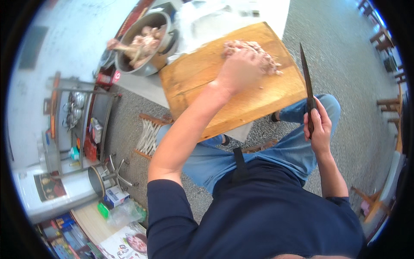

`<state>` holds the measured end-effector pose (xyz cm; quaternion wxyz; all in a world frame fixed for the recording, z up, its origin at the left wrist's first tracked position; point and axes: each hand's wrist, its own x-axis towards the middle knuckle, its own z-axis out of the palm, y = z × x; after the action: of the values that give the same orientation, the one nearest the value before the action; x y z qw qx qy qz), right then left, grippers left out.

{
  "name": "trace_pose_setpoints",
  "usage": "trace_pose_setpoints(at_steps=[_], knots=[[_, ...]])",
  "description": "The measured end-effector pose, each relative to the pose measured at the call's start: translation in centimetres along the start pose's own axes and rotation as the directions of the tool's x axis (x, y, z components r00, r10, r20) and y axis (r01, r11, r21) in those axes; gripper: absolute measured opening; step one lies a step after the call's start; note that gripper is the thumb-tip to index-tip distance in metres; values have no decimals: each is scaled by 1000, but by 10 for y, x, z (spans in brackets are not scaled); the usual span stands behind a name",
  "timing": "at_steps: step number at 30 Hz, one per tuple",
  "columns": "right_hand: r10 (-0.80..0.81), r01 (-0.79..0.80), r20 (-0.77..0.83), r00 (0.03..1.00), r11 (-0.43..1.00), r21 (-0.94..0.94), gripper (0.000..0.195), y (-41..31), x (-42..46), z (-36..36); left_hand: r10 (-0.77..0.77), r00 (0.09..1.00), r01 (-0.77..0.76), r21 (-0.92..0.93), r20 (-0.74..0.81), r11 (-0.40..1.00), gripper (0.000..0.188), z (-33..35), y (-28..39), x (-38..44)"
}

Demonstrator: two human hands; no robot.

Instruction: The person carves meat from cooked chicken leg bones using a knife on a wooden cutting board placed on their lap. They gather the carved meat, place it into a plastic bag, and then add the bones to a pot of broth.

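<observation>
My left hand (241, 71) reaches over a pile of chopped raw meat (237, 46) and touches it. The hand is blurred, and its fingertips are partly lost among the pieces. Under the pile is a thick wooden cutting board (194, 84), with a seam across it and a few stray bits of meat. My right hand (318, 124) grips the dark handle of a long pointed knife (306, 74). The blade stands off the board's right edge, pointing away from me. Beyond the board's left corner, a metal pot (142, 66) holds raw meat pieces (147, 40), one bony end jutting over the rim.
White plastic sheeting (210, 24) lies behind the board. At the left stand a metal shelf rack (106, 119) with utensils and a round stool (97, 181). A woven-seat stool (148, 134) is by my left leg. Wooden stools (383, 39) line the far right.
</observation>
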<state>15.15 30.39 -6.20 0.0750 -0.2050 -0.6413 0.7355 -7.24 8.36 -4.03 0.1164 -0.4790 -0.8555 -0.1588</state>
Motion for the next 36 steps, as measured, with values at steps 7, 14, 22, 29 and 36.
trace_pose_setpoints(at_steps=[7,14,22,29,36], knots=[[-20,23,30,999,994,-107,45,-4,6,21,-218,952,200,-99,-217,975,27,-67,-84,-54],[-47,56,63,997,987,-149,45,-9,25,38,-689,503,633,-321,-522,705,28,-145,-246,-133],[-38,57,100,994,978,-199,46,-11,39,54,-985,163,761,-627,-63,167,27,-121,-423,-188],[-20,42,106,994,978,-204,47,-11,48,62,-1000,-7,548,-837,-5,0,21,-119,-407,-142],[-11,35,108,994,974,-223,47,-18,45,64,-969,229,628,-747,-93,220,55,-128,-356,-116]])
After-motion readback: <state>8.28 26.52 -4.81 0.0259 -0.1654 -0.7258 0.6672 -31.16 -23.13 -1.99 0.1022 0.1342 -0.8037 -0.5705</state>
